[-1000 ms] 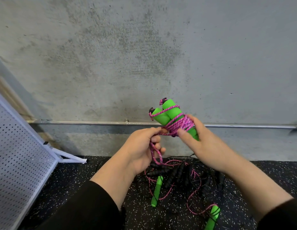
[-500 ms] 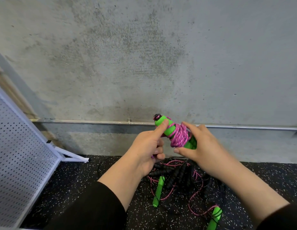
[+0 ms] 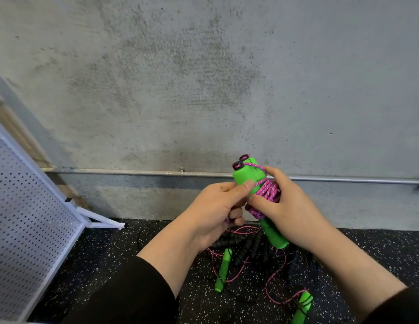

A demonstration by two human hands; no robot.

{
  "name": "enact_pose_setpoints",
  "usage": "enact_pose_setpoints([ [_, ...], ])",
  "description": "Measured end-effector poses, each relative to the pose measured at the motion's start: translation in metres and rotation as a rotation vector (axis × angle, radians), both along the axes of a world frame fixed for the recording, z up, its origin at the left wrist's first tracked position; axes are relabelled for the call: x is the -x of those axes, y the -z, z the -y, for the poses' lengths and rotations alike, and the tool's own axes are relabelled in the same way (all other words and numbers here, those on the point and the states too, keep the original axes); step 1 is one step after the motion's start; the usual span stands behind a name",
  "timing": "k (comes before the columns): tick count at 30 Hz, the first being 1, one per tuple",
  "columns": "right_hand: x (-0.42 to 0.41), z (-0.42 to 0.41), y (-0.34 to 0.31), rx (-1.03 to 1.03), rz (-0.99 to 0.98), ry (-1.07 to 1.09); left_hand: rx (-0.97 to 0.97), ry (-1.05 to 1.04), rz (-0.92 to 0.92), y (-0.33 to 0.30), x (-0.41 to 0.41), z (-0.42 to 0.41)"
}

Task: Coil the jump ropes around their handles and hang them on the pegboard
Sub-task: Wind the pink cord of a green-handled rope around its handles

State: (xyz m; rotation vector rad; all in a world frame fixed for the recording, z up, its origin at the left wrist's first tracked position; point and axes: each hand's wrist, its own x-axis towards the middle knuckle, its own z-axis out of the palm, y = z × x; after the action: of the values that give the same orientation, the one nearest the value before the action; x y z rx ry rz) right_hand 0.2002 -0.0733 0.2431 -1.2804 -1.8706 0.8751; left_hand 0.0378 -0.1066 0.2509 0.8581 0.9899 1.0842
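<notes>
A pair of green handles (image 3: 248, 175) is held upright in front of the wall, with pink rope (image 3: 268, 192) coiled tightly round their middle. My right hand (image 3: 288, 211) grips the coiled bundle from the right. My left hand (image 3: 218, 206) presses its thumb on the handles and pinches the rope's loose end below. On the floor beneath lies a tangle of other jump ropes (image 3: 255, 260): black ribbed handles, thin pink and black cords, and two more green handles (image 3: 223, 270).
A white pegboard (image 3: 23, 218) on a frame leans at the left, its foot reaching the floor by the wall. A metal pipe (image 3: 133, 171) runs along the concrete wall. Black speckled rubber floor (image 3: 115, 249) lies below.
The bundle has turned and tilted in my hands, and the rope's loose length has been drawn in. My left thumb moved up onto the handles.
</notes>
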Motion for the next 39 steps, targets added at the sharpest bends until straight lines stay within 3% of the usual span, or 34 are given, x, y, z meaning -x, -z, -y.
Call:
enact_pose_setpoints([
  [3, -0.005, -0.003, -0.004, 0.021, -0.122, 0.087, -0.089, 0.029, -0.064, -0.004, 0.004, 0.001],
  [6, -0.008, -0.004, -0.006, 0.059, -0.198, 0.078, -0.246, -0.109, -0.510, -0.001, 0.006, -0.001],
  [8, -0.009, -0.004, -0.008, 0.071, -0.219, 0.070, -0.292, -0.215, -0.644, -0.003, 0.007, -0.002],
  [12, -0.008, -0.002, -0.010, 0.094, -0.197, 0.018, -0.260, -0.392, -0.363, -0.010, 0.007, -0.004],
  [20, 0.000, 0.003, -0.013, 0.054, -0.139, -0.010, -0.399, -0.509, -0.304, -0.008, 0.002, -0.001],
  [24, -0.002, 0.004, -0.017, 0.203, -0.309, 0.022, -0.400, -0.463, -0.144, -0.012, -0.003, 0.000],
  [33, -0.003, 0.006, -0.016, 0.347, -0.423, -0.068, -0.361, -0.499, -0.088, -0.011, 0.002, -0.004],
  [39, -0.001, 0.007, -0.015, 0.374, -0.473, -0.098, -0.413, -0.525, -0.274, -0.012, 0.006, -0.005],
])
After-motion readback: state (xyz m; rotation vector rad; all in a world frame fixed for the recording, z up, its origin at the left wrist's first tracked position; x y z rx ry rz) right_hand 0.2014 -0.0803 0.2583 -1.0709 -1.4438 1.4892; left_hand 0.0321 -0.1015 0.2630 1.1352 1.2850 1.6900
